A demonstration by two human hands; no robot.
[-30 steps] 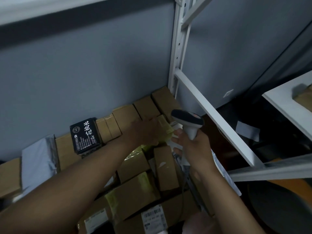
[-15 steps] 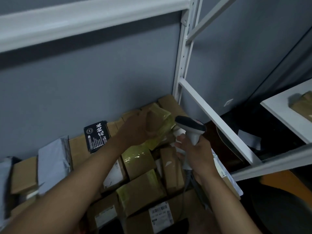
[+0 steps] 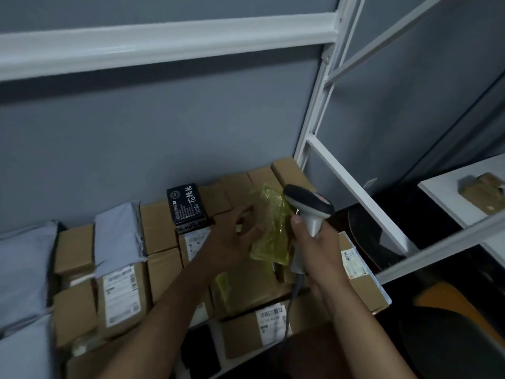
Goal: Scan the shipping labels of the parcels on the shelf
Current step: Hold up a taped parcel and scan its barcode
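Head view, left hand grasping yellow-taped parcel, right hand gripping scanner, black box behind.

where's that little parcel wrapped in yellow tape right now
In the head view, the small parcel wrapped in yellow tape is right of centre, lifted above the cardboard boxes, held by the left hand, just left of the grey handheld barcode scanner.
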